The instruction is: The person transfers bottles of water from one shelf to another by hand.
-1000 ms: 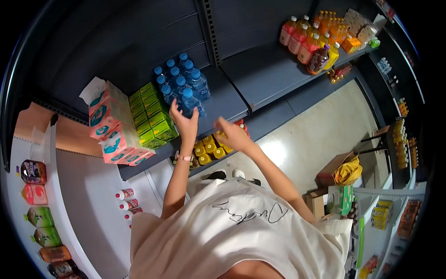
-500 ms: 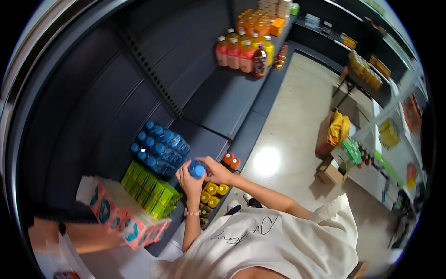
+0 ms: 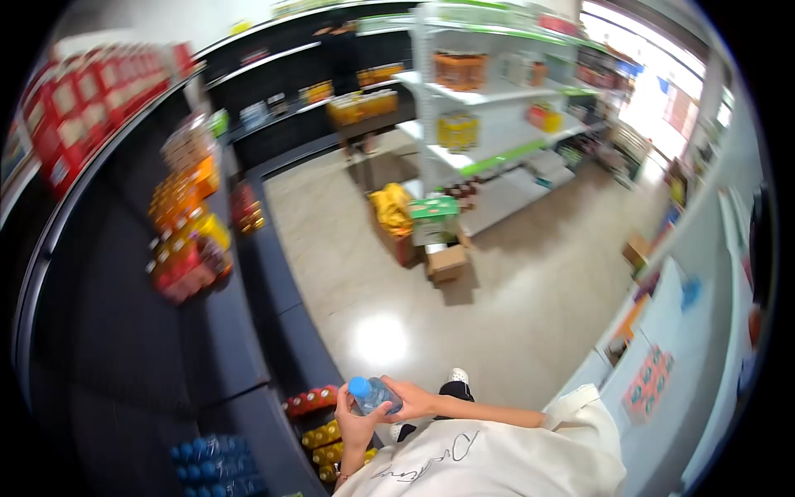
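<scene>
A clear water bottle with a blue cap (image 3: pixel 377 395) is held in front of my body, its cap tilted toward the left. My left hand (image 3: pixel 356 422) is closed round its left and lower side. From the right, my right hand (image 3: pixel 407 399) grips the bottle's body. To the lower left, a group of blue-capped bottles (image 3: pixel 217 465) stands on the dark shelf (image 3: pixel 257 431). Red-topped bottles (image 3: pixel 310 401) and yellow-topped bottles (image 3: pixel 327 443) sit on the lower level beside my left hand.
Juice bottles (image 3: pixel 186 257) stand farther along the dark shelf. Open cartons (image 3: pixel 447 261) and a yellow bag (image 3: pixel 392 209) are on the floor ahead. White shelving (image 3: pixel 497 149) stands behind them, and more white shelves line the right. A person (image 3: pixel 341 62) is at the far back.
The view has swung right, away from the blue-capped bottles. Both hands have come together round one bottle, which is now away from the group, over the shelf edge near my body.
</scene>
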The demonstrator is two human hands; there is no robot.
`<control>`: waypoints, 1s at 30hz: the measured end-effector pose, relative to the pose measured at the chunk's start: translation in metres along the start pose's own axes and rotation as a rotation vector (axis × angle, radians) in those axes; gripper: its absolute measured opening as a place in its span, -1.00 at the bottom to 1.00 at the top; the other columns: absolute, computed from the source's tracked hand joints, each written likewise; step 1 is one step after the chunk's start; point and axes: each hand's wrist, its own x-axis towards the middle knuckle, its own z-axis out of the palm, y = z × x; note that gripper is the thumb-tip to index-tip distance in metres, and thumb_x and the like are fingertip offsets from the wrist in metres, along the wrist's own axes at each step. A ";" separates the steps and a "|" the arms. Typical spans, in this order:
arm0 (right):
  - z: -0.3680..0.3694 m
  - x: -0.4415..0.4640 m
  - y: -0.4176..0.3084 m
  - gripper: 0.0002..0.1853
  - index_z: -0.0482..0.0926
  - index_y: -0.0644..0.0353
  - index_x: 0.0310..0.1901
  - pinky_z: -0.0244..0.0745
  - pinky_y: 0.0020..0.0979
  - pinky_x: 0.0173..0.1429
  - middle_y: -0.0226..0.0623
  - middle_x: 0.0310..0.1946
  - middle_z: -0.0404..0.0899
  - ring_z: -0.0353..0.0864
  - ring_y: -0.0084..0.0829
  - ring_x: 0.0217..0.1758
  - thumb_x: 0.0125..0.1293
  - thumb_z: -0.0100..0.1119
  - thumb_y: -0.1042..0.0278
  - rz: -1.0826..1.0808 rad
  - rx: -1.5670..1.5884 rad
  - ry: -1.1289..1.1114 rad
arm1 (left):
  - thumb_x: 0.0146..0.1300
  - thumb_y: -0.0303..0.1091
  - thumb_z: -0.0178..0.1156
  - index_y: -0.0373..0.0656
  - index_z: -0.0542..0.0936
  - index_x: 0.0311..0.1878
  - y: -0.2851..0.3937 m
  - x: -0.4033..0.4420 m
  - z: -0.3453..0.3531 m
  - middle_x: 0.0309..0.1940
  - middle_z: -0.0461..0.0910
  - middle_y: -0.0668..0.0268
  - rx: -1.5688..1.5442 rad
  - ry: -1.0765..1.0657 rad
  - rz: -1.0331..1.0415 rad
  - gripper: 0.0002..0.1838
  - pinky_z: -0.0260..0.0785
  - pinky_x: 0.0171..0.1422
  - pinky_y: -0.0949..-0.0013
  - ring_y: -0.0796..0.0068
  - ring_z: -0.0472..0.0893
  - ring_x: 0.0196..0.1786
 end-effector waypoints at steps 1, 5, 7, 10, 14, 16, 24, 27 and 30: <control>-0.010 -0.017 -0.001 -0.30 0.33 0.19 0.12 0.48 -0.25 -0.05 -0.07 -0.18 0.58 0.62 -0.14 -0.15 0.01 0.40 0.02 -0.019 0.004 0.130 | -0.18 -0.40 0.56 -0.28 0.42 0.05 0.003 0.006 0.016 -0.16 0.59 0.24 -0.015 -0.094 -0.016 -0.31 0.42 0.05 0.38 0.46 0.58 -0.10; -0.064 -0.085 -0.004 -0.31 0.35 0.20 0.10 0.48 -0.26 -0.09 -0.07 -0.23 0.60 0.63 -0.18 -0.21 0.02 0.42 0.03 0.041 -0.029 0.391 | 0.02 -0.35 0.44 -0.41 0.38 0.17 0.031 0.028 0.082 -0.11 0.55 0.15 0.486 -0.557 0.143 -0.32 0.40 0.10 0.30 0.32 0.56 -0.01; -0.087 -0.115 0.005 -0.33 0.37 0.21 0.08 0.49 -0.27 -0.10 -0.07 -0.24 0.61 0.64 -0.23 -0.24 0.04 0.42 0.01 0.073 0.123 0.560 | 0.05 -0.31 0.41 -0.41 0.35 0.26 0.020 0.038 0.120 -0.06 0.53 0.10 0.489 -0.633 0.279 -0.27 0.37 0.14 0.25 0.27 0.55 0.00; -0.129 -0.169 0.020 -0.26 0.31 0.23 0.22 0.45 -0.32 0.05 -0.12 -0.11 0.60 0.60 -0.33 -0.07 0.10 0.38 -0.01 0.104 0.135 0.652 | 0.05 -0.31 0.42 -0.32 0.30 0.33 0.020 0.038 0.196 0.05 0.50 0.06 0.284 -0.755 0.241 -0.21 0.35 0.17 0.25 0.27 0.54 0.05; -0.189 -0.241 0.038 -0.26 0.20 0.22 0.35 0.31 -0.35 0.26 -0.18 0.10 0.50 0.46 -0.41 0.16 0.23 0.27 0.09 0.033 0.318 0.789 | 0.08 -0.16 0.42 -0.17 -0.24 0.50 0.031 0.020 0.308 0.23 0.38 -0.09 0.130 -1.055 0.056 0.16 0.30 0.28 0.26 0.20 0.47 0.23; -0.213 -0.274 0.056 -0.33 0.20 0.25 0.35 0.29 -0.37 0.28 -0.21 0.13 0.48 0.45 -0.42 0.17 0.29 0.20 0.17 0.082 0.394 0.865 | 0.09 -0.15 0.41 -0.18 -0.21 0.50 0.025 0.018 0.361 0.20 0.40 -0.09 0.163 -1.119 0.035 0.14 0.31 0.28 0.25 0.20 0.49 0.21; -0.287 -0.409 0.107 -0.44 0.35 0.26 0.20 0.34 -0.37 0.21 -0.27 0.01 0.54 0.48 -0.45 0.08 0.30 0.22 0.09 0.131 0.446 1.291 | 0.15 -0.04 0.34 -0.07 -0.19 0.52 0.007 0.006 0.556 0.11 0.48 -0.07 0.321 -1.516 0.142 0.08 0.38 0.19 0.30 0.17 0.56 0.09; -0.326 -0.434 0.103 -0.41 0.35 0.27 0.20 0.34 -0.37 0.20 -0.26 0.01 0.54 0.49 -0.45 0.06 0.30 0.19 0.01 0.138 0.449 1.433 | 0.15 -0.02 0.34 -0.02 -0.26 0.52 0.003 0.002 0.616 0.11 0.47 -0.06 0.336 -1.653 0.044 0.11 0.35 0.22 0.28 0.16 0.52 0.14; -0.357 -0.448 0.120 -0.33 0.31 0.29 0.23 0.35 -0.36 0.20 -0.22 0.08 0.49 0.49 -0.40 0.07 0.36 -0.01 -0.17 0.098 0.431 1.484 | 0.19 -0.07 0.32 0.01 -0.25 0.53 0.002 0.007 0.658 0.14 0.46 -0.01 0.125 -1.652 -0.012 0.07 0.32 0.24 0.27 0.19 0.50 0.13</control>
